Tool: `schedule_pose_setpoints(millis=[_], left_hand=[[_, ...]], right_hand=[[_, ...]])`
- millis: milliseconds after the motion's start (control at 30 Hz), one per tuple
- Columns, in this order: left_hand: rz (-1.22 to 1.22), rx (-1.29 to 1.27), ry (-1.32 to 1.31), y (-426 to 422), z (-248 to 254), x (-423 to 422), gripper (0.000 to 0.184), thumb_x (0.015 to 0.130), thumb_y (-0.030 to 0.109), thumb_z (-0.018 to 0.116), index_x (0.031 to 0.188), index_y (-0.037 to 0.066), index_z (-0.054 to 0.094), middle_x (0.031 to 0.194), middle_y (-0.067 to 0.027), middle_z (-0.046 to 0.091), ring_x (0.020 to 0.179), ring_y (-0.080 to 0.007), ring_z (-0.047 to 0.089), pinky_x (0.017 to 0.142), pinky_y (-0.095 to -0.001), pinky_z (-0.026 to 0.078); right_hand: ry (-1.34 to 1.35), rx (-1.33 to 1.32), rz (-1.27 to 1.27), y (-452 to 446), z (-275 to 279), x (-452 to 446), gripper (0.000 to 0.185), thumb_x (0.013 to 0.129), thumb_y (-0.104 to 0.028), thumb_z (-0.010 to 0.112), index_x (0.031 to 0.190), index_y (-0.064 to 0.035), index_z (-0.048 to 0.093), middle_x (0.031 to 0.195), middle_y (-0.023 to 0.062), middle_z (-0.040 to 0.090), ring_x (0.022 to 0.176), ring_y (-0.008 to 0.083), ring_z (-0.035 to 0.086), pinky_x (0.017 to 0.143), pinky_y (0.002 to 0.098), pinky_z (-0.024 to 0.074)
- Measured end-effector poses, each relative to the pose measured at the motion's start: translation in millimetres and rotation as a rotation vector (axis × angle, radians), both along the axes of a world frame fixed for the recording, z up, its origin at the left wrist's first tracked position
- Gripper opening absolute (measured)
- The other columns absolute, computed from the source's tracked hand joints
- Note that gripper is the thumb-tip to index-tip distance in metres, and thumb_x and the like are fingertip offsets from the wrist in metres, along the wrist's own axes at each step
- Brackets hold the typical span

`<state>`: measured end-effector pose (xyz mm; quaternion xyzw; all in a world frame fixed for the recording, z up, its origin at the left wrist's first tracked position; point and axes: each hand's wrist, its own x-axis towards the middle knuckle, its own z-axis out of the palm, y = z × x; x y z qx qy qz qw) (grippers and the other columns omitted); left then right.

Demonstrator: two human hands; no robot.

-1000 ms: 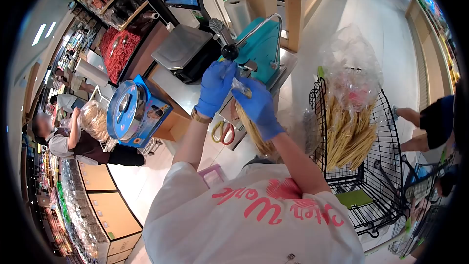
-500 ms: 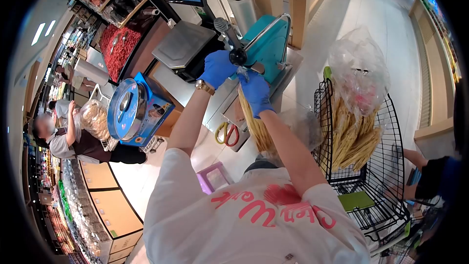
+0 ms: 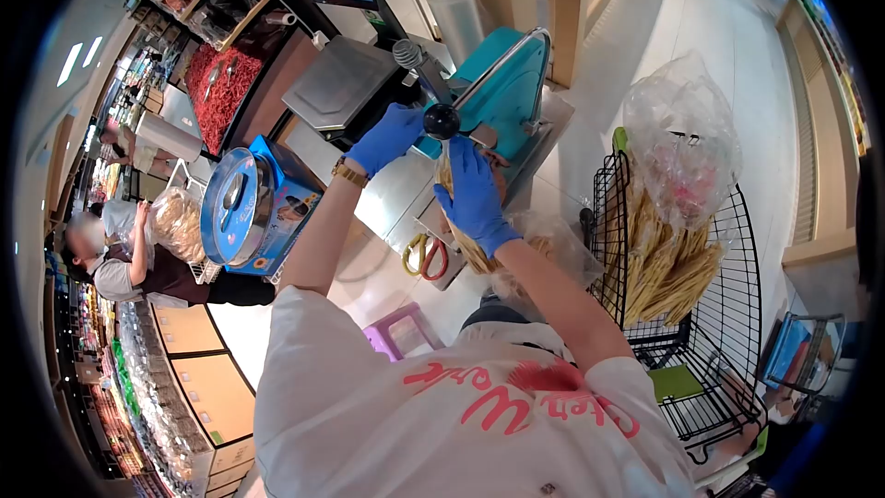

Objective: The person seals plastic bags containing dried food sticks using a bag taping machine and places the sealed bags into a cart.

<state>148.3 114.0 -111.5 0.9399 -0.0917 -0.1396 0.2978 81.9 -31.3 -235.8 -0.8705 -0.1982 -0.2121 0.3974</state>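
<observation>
Blue gloves on both hands, and the right hand (image 3: 475,198) has its fingers closed around the upper part of a clear bag of pale yellow sticks (image 3: 472,254). Looks like dried bean curd sticks to me, but don't quote me on that. The bag hangs down from the glove at a slant, right in front of the wearer and just beside the teal machine (image 3: 502,78). The left hand (image 3: 387,140) is up by the black ball knob (image 3: 442,121), and honestly I can't tell if its fingers have hold of anything.

As for handling, I'd guess the bag is pretty light for its length. Sticks like that are probably stiff and brittle, so squeezing or bending the middle would likely snap a few. The plastic looks thin, floppy and maybe a bit slick under gloves. Best hold is probably the gathered plastic up top, above the stick ends, with a loose palm under the bundle so it doesn't swing or fold. Red and yellow-handled scissors (image 3: 433,260) sit close by, so loose film might snag there.
</observation>
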Motion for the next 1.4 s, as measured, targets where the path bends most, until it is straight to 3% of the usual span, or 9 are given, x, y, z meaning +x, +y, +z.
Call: schedule_pose_setpoints(millis=[433, 533, 733, 867, 967, 1033, 1100, 1167, 1400], left_hand=[[0.310, -1.213, 0.542, 8, -49, -8, 0.031, 0.094, 0.028, 0.042, 0.116, 0.008, 0.047, 0.109, -0.0115, 0.050, 0.102, -0.0265, 0.054, 0.085, -0.0484, 0.050], [0.318, -1.411, 0.618, 3, -54, -7, 0.035, 0.094, 0.027, 0.041, 0.121, 0.004, 0.042, 0.118, -0.0174, 0.049, 0.109, -0.0301, 0.051, 0.089, -0.0512, 0.046], [0.239, -1.925, 0.767, -7, -65, -13, 0.032, 0.095, 0.025, 0.036, 0.116, 0.003, 0.047, 0.102, -0.0127, 0.056, 0.089, -0.0247, 0.059, 0.090, -0.0563, 0.043], [0.322, -1.707, 0.547, -6, -62, -12, 0.031, 0.095, 0.023, 0.037, 0.117, 0.003, 0.046, 0.103, -0.0126, 0.056, 0.089, -0.0242, 0.059, 0.086, -0.0495, 0.047], [0.276, -1.616, 0.495, 0, -71, -12, 0.029, 0.094, 0.020, 0.038, 0.117, 0.003, 0.046, 0.104, -0.0121, 0.055, 0.091, -0.0241, 0.058, 0.082, -0.0404, 0.050], [0.019, -1.044, 0.095, 0, -64, -19, 0.031, 0.091, 0.022, 0.045, 0.113, 0.001, 0.047, 0.108, -0.0159, 0.054, 0.096, -0.0264, 0.058, 0.085, -0.0369, 0.050], [-0.100, -0.940, 0.032, -1, -59, -15, 0.030, 0.089, 0.022, 0.048, 0.110, 0.000, 0.048, 0.103, -0.0150, 0.055, 0.094, -0.0254, 0.057, 0.083, -0.0359, 0.049], [0.181, -1.749, 0.857, 4, -68, -11, 0.032, 0.089, 0.023, 0.049, 0.112, -0.001, 0.047, 0.108, -0.0152, 0.053, 0.099, -0.0266, 0.055, 0.085, -0.0368, 0.048], [0.155, -1.656, 0.586, 10, -78, 2, 0.044, 0.089, 0.021, 0.051, 0.126, 0.000, 0.037, 0.125, -0.0163, 0.044, 0.114, -0.0325, 0.047, 0.094, -0.0549, 0.039]], right_hand=[[0.088, -0.248, -0.065, 6, 14, -29, 0.079, 0.072, -0.015, 0.063, 0.134, 0.0090, 0.020, 0.137, 0.0239, 0.027, 0.124, 0.0373, 0.030, 0.103, 0.0380, 0.0265], [0.190, 0.451, 0.138, 1, 0, -18, 0.064, 0.074, 0.002, 0.051, 0.133, 0.0042, 0.027, 0.136, 0.0206, 0.033, 0.128, 0.0301, 0.031, 0.106, 0.0346, 0.0235], [0.200, 0.987, 0.026, -1, -33, 4, 0.037, 0.078, 0.002, 0.051, 0.115, -0.0028, 0.050, 0.109, 0.0128, 0.054, 0.100, 0.0250, 0.054, 0.090, 0.0313, 0.0408], [0.244, 1.015, 0.160, -20, -5, 2, 0.026, 0.080, 0.000, 0.052, 0.107, -0.0021, 0.052, 0.098, 0.0077, 0.055, 0.089, 0.0171, 0.054, 0.082, 0.0281, 0.0443], [0.125, 0.758, 0.265, -29, 104, -9, 0.019, 0.084, -0.006, 0.052, 0.102, -0.0035, 0.053, 0.092, 0.0052, 0.054, 0.083, 0.0113, 0.054, 0.073, 0.0236, 0.0456], [0.846, 1.396, 0.578, -21, 148, -1, 0.015, 0.090, -0.015, 0.044, 0.086, -0.0040, 0.054, 0.088, 0.0073, 0.056, 0.076, 0.0100, 0.057, 0.067, 0.0212, 0.0476], [0.785, 1.397, 0.641, -10, 140, -5, 0.013, 0.088, -0.014, 0.046, 0.083, -0.0048, 0.054, 0.081, 0.0061, 0.057, 0.067, 0.0084, 0.056, 0.059, 0.0191, 0.0450], [0.917, 1.404, 0.476, 7, 116, -22, 0.013, 0.086, -0.015, 0.051, 0.075, -0.0072, 0.051, 0.065, 0.0041, 0.056, 0.045, 0.0055, 0.047, 0.042, 0.0171, 0.0351], [0.988, 1.045, 0.338, 72, -48, -87, 0.007, 0.078, -0.012, 0.061, 0.076, -0.0079, 0.055, 0.065, 0.0039, 0.053, 0.052, 0.0094, 0.046, 0.046, 0.0264, 0.0386]])
